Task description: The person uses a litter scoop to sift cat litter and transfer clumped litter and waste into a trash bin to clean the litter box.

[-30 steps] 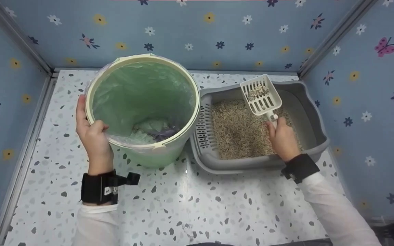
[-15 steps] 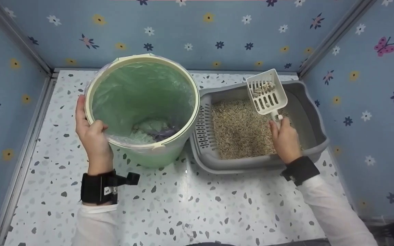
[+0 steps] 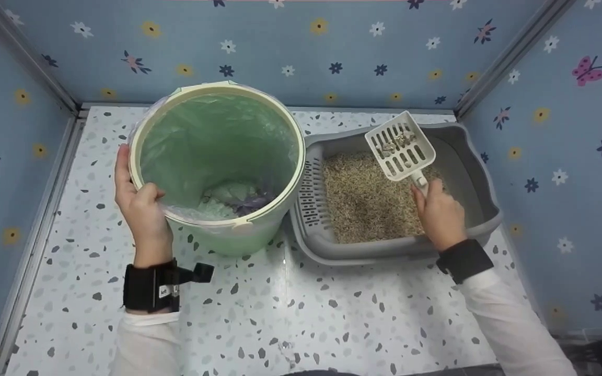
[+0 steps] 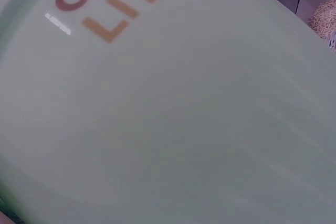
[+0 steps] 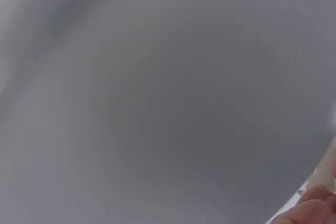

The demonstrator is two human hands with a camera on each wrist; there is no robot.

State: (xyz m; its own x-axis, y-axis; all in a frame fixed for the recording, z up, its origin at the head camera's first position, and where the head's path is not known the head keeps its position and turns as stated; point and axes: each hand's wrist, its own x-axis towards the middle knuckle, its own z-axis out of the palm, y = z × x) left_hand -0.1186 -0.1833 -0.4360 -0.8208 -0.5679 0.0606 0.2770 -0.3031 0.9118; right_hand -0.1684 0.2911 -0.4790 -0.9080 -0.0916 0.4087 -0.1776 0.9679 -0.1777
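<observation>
Blue flowered walls point(image 3: 301, 47) close in a speckled terrazzo floor point(image 3: 290, 313). On the left stands a green bin point(image 3: 217, 167) lined with a plastic bag point(image 3: 212, 141), some waste lying at its bottom. The left hand point(image 3: 141, 206) grips the bin's near-left rim, thumb hooked inside over the liner; the left wrist view shows only the bin's green side with printed letters. Just right of the bin, touching it, sits a grey litter tray point(image 3: 468, 172) filled with granules point(image 3: 369, 198). The right hand point(image 3: 439, 214) curls round the handle of a white slotted scoop point(image 3: 400, 146), held above the tray's far side with a few clumps point(image 3: 395, 142) in it. The bin's tall wall stands between scoop and bag.
</observation>
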